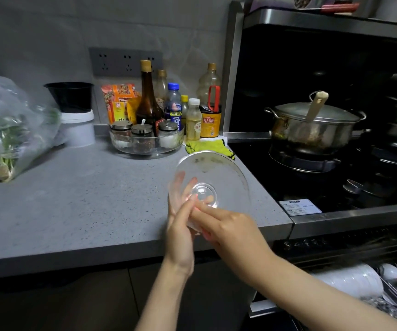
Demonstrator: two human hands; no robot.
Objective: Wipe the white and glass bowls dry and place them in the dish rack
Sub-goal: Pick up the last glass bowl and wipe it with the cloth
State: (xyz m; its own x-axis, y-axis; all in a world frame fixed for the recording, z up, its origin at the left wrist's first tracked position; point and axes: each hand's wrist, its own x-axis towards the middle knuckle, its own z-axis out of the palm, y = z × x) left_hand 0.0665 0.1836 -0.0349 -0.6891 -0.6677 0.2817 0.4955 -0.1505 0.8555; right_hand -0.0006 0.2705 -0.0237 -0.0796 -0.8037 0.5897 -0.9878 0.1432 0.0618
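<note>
Two hands' fingers (201, 207) hold glass bowl (219, 173): left hand (180, 232) wall, right hand (231, 228) base.

- Glass bowl (213, 173) was clear glass, glossy, w/ faint smears.
- Countertop (85, 199) looked like grey speckled stone, matt, smooth.
- Pot (312, 132) was bare metal, shiny but stained.
- Bag (8, 130) was thin clear plastic, crinkled.
- Hob (259, 168) looked black, glossy.
- Cloth (207, 146) was yellow-green fabric, matt.

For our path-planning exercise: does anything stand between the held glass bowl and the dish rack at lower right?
Nothing visible does. The left hand and right hand hold the glass bowl over the counter edge; the dish rack, holding white bowls, lies open below right.
</note>
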